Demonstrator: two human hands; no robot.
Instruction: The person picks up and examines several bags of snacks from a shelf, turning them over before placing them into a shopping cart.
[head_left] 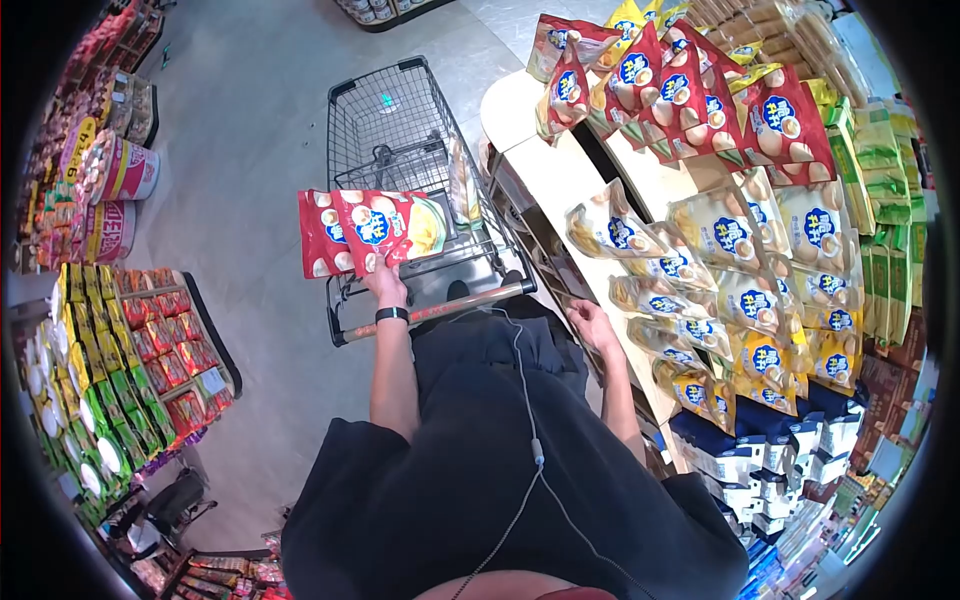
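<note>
my left hand (pixel 384 284) fingers grip the red snack bags (pixel 362 230) over the cart (pixel 398 128); i'd hold them level. right hand (pixel 592 326) beside the cart, fingers unclear.

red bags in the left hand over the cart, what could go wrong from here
The left hand grips the red bags only by their lower edge, with several fanned together. One could slip free and miss the cart. The right hand sits close beside the loosely piled yellow bags, so a brush might send some sliding off the display.
</note>
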